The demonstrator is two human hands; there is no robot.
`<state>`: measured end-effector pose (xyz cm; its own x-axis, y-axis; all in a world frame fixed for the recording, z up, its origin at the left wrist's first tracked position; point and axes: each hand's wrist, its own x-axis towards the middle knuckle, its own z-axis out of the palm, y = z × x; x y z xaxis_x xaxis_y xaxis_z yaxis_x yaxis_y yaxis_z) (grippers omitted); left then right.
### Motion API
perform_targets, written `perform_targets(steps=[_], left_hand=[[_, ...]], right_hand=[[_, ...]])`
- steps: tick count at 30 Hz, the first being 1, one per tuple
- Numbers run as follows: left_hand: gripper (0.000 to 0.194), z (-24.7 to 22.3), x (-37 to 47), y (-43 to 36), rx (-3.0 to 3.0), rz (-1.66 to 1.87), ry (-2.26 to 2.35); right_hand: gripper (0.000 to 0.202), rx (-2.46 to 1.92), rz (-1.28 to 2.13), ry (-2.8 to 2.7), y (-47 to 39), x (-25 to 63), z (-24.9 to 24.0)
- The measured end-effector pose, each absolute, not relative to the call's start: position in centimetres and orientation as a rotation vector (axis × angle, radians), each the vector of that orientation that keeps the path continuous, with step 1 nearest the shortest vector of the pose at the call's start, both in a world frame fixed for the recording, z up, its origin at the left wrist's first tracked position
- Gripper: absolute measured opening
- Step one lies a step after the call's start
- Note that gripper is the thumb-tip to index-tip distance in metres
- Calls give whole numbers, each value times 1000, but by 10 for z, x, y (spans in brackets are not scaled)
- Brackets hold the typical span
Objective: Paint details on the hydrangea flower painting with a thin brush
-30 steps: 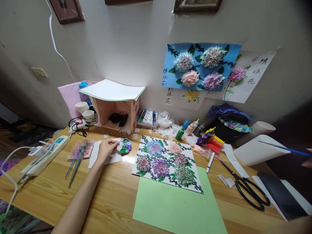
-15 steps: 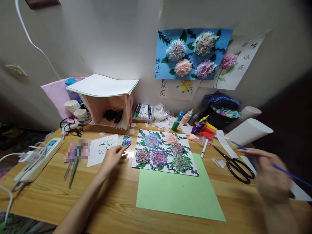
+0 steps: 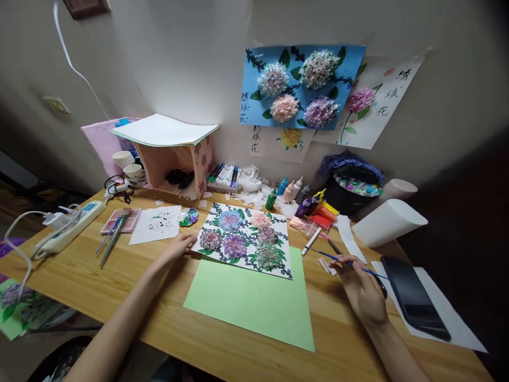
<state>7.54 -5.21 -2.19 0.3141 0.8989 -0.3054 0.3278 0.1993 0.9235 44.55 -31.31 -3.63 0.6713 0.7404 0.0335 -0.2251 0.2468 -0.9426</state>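
Note:
In the head view a white sheet with several raised paper flowers lies partly over a green sheet of paper. My left hand is at the left edge of the flower picture, its fingers closed on that edge. A thin blue paintbrush is held in my right hand, its tip pointing left toward the picture. Under the right hand, the black scissors are mostly hidden. A small palette with green and purple paint sits just beyond my left hand, beside a paint-marked paper.
Paint bottles and a row of markers stand along the wall. At right lie a phone and a white roll. A power strip and brushes are at left. A pink box stands behind.
My left hand has come to the flower picture's left edge. My right hand has moved left with the paintbrush, now over the scissors, uncovering the phone. The view has shifted somewhat.

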Motion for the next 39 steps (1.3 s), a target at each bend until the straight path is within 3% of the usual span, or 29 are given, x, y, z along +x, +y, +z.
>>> perform_targets(steps=[4,10,25,39], left_hand=[[32,-23,82,-56,1381,563,1223],[42,-28,82,-64,1377,594,1206],[50,-39,39,-80,1491,1041,1146],[65,3,34,-35,1450,1134,1083]], right_hand=[[25,-1141,776,-459,-327,448,-49],[27,-1113,849,-409,-331,451,-54],[19,-1088,454,-369,-339,471,-50],[19,-1069,374,-156,-341,447,-64]])
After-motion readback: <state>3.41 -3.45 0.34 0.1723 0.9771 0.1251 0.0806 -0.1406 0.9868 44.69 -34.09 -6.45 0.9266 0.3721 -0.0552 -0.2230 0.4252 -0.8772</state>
